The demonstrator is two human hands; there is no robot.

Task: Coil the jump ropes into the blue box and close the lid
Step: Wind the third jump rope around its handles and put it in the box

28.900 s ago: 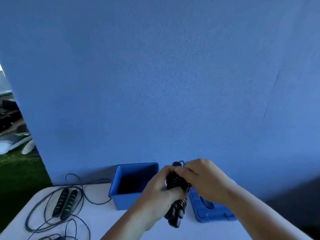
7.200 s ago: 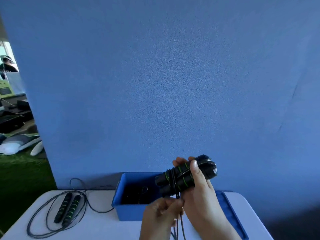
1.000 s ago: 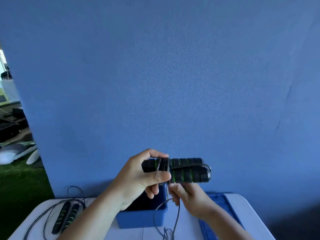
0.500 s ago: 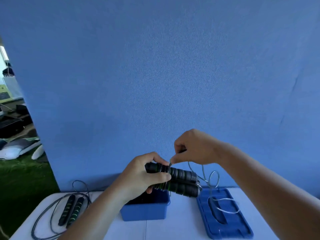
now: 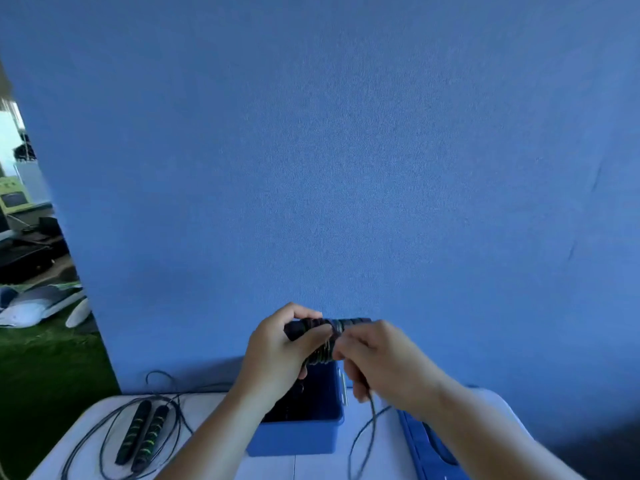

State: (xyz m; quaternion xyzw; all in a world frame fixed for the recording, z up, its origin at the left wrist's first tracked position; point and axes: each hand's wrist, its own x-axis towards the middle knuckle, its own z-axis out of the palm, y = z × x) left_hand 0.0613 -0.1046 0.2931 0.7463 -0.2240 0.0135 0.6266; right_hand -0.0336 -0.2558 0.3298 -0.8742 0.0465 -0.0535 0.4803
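My left hand (image 5: 277, 355) grips a pair of black jump rope handles with green stripes (image 5: 329, 332), held side by side above the blue box (image 5: 304, 439). My right hand (image 5: 384, 358) pinches that rope's thin dark cord (image 5: 367, 431) against the handles, where several turns are wound; the loose end hangs down to the table. The box is open, with something dark inside. Its blue lid (image 5: 426, 452) lies flat to the right, partly hidden by my right forearm. A second jump rope (image 5: 142, 431) lies uncoiled on the table's left.
The white table (image 5: 214, 410) stands against a tall blue backdrop (image 5: 346, 168). Green turf (image 5: 41, 375) and scattered gear show past the backdrop's left edge.
My right hand came down from above the handles to their right end, drawing the cord in. The loose loops over the lid have shortened. The handles sit a little lower.
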